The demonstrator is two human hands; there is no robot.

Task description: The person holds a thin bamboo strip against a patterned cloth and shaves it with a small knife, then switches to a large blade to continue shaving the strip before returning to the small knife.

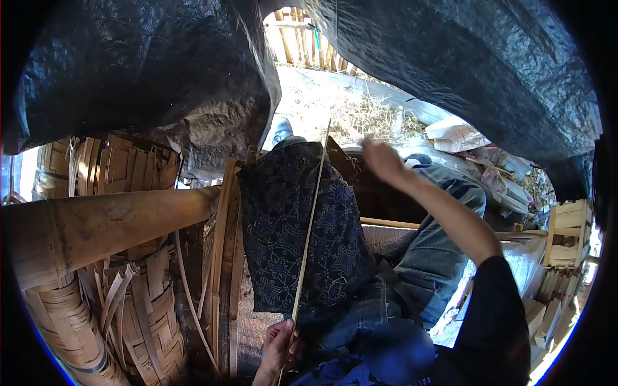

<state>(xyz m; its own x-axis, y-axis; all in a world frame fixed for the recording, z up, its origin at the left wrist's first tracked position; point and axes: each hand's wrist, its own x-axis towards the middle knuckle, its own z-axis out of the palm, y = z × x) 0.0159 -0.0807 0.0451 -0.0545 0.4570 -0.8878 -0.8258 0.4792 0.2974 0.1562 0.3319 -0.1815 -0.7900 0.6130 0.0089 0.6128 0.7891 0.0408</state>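
Note:
A long, thin bamboo strip (309, 231) runs upward from my lap, its far end narrowing past the top of the cloth. My left hand (280, 341) is closed around its near end, thumb on top. Beneath the strip, a dark blue patterned cloth (277, 251) lies spread over my leg. My right hand (384, 162) is raised to the right of the strip's far end, apart from it. Motion blurs its fingers, and I cannot make out anything in them.
To the left, a thick bamboo pole (116, 225) juts in above woven bamboo baskets (151, 309). Dark plastic sheeting (450, 58) hangs overhead on both sides. A wooden crate (568, 235) stands at the far right. Dry straw (360, 116) covers the ground ahead.

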